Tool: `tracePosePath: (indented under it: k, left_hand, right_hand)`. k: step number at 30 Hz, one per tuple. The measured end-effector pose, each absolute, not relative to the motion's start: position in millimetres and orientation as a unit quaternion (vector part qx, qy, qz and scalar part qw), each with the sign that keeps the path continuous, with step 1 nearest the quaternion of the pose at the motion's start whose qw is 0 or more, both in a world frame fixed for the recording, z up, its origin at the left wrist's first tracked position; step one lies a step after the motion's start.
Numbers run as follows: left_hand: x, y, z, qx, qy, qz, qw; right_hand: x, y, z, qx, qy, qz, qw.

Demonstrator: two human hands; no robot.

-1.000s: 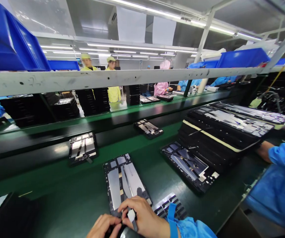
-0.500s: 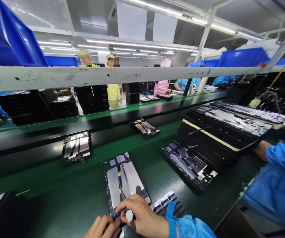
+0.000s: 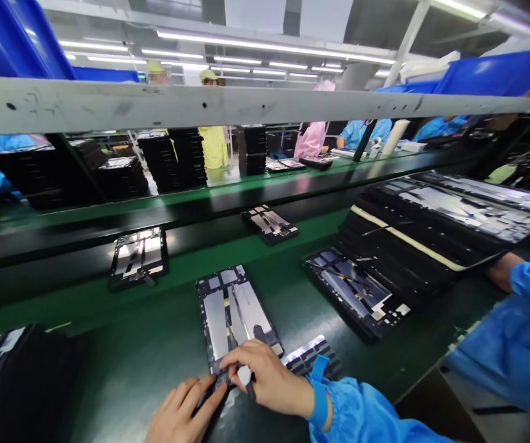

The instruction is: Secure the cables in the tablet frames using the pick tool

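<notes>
Head view shows our right hand [image 3: 267,376] clasping a white-and-dark piece [image 3: 245,376], a tablet [image 3: 237,312] beneath, our left hand [image 3: 184,407] alongside, its grip unclear.

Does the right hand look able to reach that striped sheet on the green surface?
Probably yes: the striped sheet lies close by the right hand, with no obstacle seen between them, though that hand holds a white-tipped item.

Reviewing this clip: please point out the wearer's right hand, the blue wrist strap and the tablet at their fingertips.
Right hand [image 3: 268,376]: head view, back of the hand.
Blue wrist strap [image 3: 320,400]: head view, its band.
Tablet [image 3: 248,306]: head view, its right-hand silver panel.
</notes>
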State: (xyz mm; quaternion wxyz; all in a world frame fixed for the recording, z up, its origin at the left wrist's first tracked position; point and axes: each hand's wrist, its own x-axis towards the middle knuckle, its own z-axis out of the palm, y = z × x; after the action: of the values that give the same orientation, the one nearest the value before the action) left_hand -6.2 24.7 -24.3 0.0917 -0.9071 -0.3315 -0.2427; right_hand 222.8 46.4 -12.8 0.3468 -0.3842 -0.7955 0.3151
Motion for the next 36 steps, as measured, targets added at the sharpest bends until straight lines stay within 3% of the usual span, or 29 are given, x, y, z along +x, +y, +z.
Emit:
tracePosePath:
  k: [6,19,25,32,36]
  left_hand:
    - [3.8,18.3,-21.3,-0.880,-0.372,-0.296,-0.027]
    - [3.5,14.3,-21.9,-0.920,-0.332,-0.196,0.069]
    - [12.0,8.5,-24.7,-0.901,-0.390,-0.189,0.036]
    - [16.7,6.7,-22.5,-0.891,-0.406,-0.203,0.003]
    - [17.5,6.8,-20.7,-0.889,-0.407,-0.210,0.000]
  right_hand:
    - [224.6,43.8,-12.7,-0.388,-0.786,0.331,0.350]
    - [228.0,41.5,-16.7,-0.387,-0.779,0.341,0.356]
    - [249.5,29.6,-0.9,-0.404,-0.718,0.419,0.382]
    - [252.3,17.3,-11.4,-0.457,-0.635,0.528,0.331]
    - [249.8,19.4,-17.6,-0.464,-0.640,0.524,0.318]
